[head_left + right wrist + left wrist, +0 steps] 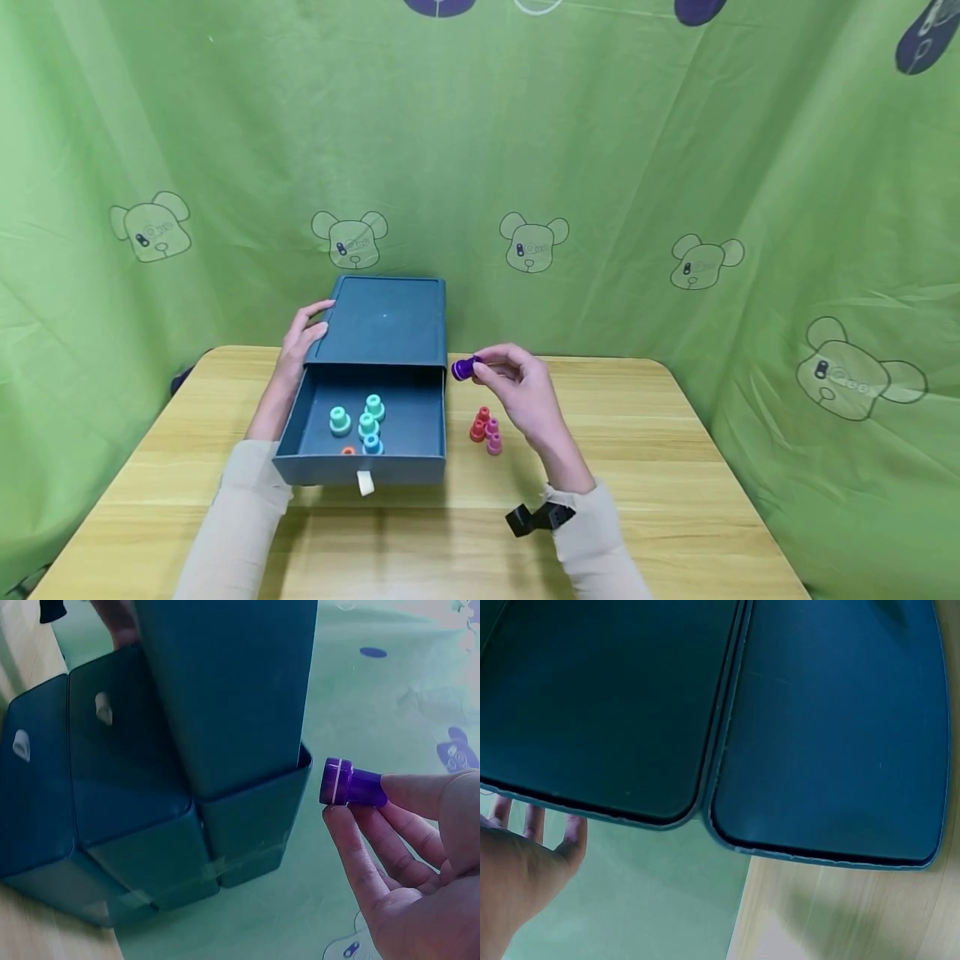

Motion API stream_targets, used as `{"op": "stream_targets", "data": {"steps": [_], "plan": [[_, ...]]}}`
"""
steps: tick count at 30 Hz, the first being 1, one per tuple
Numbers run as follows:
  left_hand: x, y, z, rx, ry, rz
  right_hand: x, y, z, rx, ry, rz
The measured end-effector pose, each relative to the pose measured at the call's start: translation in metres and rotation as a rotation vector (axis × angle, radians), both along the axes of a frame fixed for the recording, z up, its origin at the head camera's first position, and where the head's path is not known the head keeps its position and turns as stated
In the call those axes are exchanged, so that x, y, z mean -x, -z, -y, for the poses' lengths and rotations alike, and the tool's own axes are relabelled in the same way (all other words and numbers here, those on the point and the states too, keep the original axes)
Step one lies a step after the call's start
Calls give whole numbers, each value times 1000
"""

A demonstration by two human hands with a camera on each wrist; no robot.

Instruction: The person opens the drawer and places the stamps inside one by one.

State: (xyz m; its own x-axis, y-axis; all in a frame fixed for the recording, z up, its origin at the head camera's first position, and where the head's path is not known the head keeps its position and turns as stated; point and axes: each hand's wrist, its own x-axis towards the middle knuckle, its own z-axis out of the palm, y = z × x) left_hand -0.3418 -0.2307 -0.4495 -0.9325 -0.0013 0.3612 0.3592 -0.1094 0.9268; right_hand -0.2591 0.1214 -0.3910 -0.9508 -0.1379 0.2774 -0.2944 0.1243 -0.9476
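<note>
My right hand (pixel 525 392) pinches a small purple stamp (pixel 463 368) between thumb and fingers, just right of the blue drawer cabinet (pixel 386 321). In the right wrist view the purple stamp (pixel 352 782) lies sideways, a pale band round its wide end. My left hand (pixel 296 350) rests against the cabinet's left side, fingers fairly straight; the left wrist view shows fingertips (pixel 574 832) partly behind the cabinet edge. The top drawer (pixel 360 469) is pulled out. Inside stand several mint-green stamps (pixel 340 422), a blue stamp (pixel 372 445) and an orange one (pixel 348 451), mostly hidden by the front wall.
Red stamps (pixel 477 431) and pink stamps (pixel 494 444) stand on the wooden table (pixel 637 467), right of the drawer. A white pull tab (pixel 365 482) hangs on the drawer front. Lower drawers (pixel 127 765) sit beneath, shut. A green curtain (pixel 600 150) surrounds the table.
</note>
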Motion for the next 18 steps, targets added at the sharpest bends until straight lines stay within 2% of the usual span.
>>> {"op": "stream_targets", "data": {"steps": [9, 18], "plan": [[-1, 1, 0, -19, 11, -4, -7, -7, 14, -38, -56, -26], [-1, 1, 0, -7, 9, -10, -10, -9, 26, -34, -115, -1]]}}
